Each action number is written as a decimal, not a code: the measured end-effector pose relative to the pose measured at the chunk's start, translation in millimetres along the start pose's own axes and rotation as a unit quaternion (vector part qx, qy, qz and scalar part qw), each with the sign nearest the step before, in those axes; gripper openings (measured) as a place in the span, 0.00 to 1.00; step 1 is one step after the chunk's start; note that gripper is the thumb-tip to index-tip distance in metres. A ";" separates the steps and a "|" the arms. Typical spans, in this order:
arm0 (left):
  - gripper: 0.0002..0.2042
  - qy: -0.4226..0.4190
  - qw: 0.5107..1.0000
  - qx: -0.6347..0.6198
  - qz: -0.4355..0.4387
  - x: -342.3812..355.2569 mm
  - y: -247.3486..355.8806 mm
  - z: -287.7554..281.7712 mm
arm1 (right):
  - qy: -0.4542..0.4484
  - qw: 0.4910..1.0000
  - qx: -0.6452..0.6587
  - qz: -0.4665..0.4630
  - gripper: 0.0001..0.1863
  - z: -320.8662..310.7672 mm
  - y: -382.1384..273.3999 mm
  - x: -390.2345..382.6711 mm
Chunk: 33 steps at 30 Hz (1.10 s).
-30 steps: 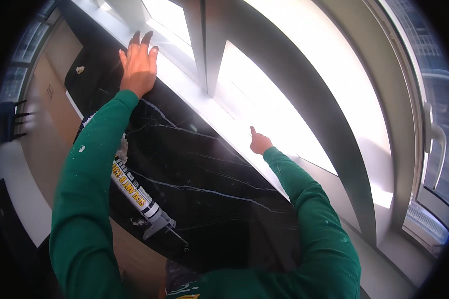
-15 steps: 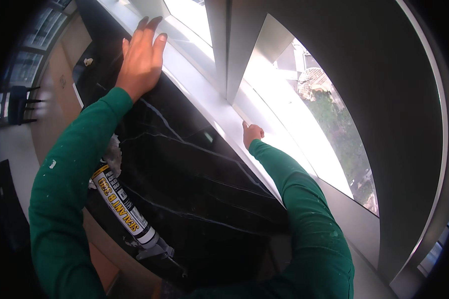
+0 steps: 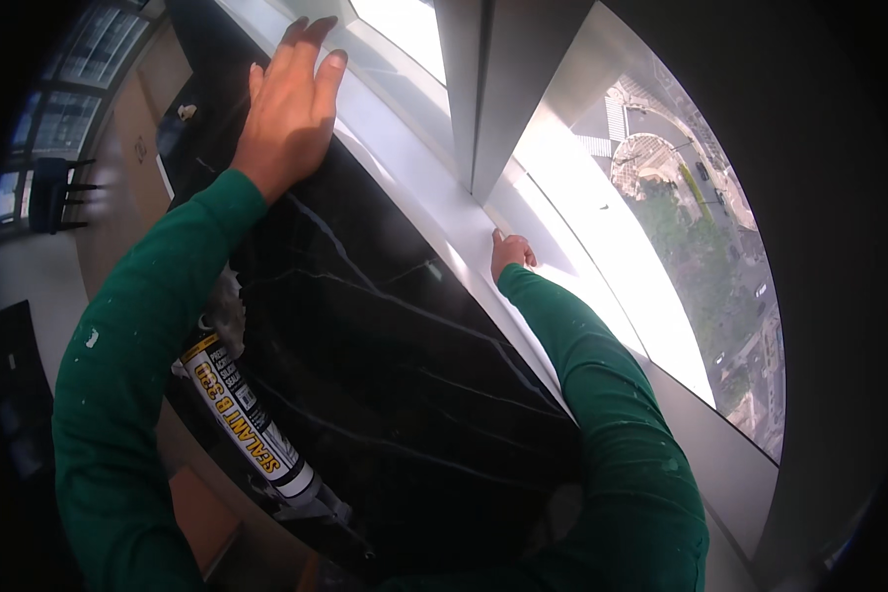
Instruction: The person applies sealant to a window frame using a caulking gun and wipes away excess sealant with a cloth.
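Note:
My left hand [image 3: 288,113] lies spread, fingers stretched out, over the border between a black veined countertop [image 3: 434,395] and a white window sill [image 3: 395,148]. It holds nothing that I can see. Farther to the right, my right hand [image 3: 513,253] touches the sill near the foot of a grey window post [image 3: 481,109]. One finger there is extended and the rest are curled in; anything within them is hidden. A sealant cartridge [image 3: 247,424] in a caulking gun lies on the counter by my left forearm. Crumpled greyish material [image 3: 229,311] rests at its far end.
A large window [image 3: 661,217] beyond the sill looks down on trees and a street. A small pale lump [image 3: 186,111] sits on the counter's far left. A dark chair [image 3: 54,195] stands on the floor at left, and a brownish box-like shape [image 3: 202,518] shows below the counter's edge.
The view has shifted, revealing more of the street through the window. My right hand appears slightly closer to the post's foot. My left hand keeps its spread pose by the sill.

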<state>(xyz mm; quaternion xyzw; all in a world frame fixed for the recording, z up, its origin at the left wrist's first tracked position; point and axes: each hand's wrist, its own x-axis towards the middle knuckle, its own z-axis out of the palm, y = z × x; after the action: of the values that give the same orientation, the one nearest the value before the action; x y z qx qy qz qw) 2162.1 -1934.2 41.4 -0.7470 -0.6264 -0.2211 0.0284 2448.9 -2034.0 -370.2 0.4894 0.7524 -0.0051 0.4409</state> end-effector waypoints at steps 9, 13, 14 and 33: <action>0.25 0.005 1.000 -0.002 0.010 0.1 0.0 1.4 | -0.059 0.998 0.001 -0.024 0.52 -11.7 6.0 4.2; 0.25 -0.010 1.000 -0.015 0.008 1.0 8.4 -3.1 | -0.069 0.996 -0.048 -0.041 0.54 -12.0 2.4 0.0; 0.25 -0.011 1.000 -0.015 0.010 1.2 8.0 -3.6 | -0.060 0.996 -0.064 -0.033 0.55 -8.3 1.3 0.7; 0.22 0.018 0.994 0.047 0.093 -5.5 9.3 -8.5 | -0.038 0.993 0.015 -0.113 0.45 -9.9 13.3 -5.0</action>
<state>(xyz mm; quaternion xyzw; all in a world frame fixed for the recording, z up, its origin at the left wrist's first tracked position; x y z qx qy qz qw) 2167.8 -1944.0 49.3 -0.7954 -0.5636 -0.2014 0.0952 2452.9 -2026.4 -355.2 0.4072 0.7856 -0.0850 0.4581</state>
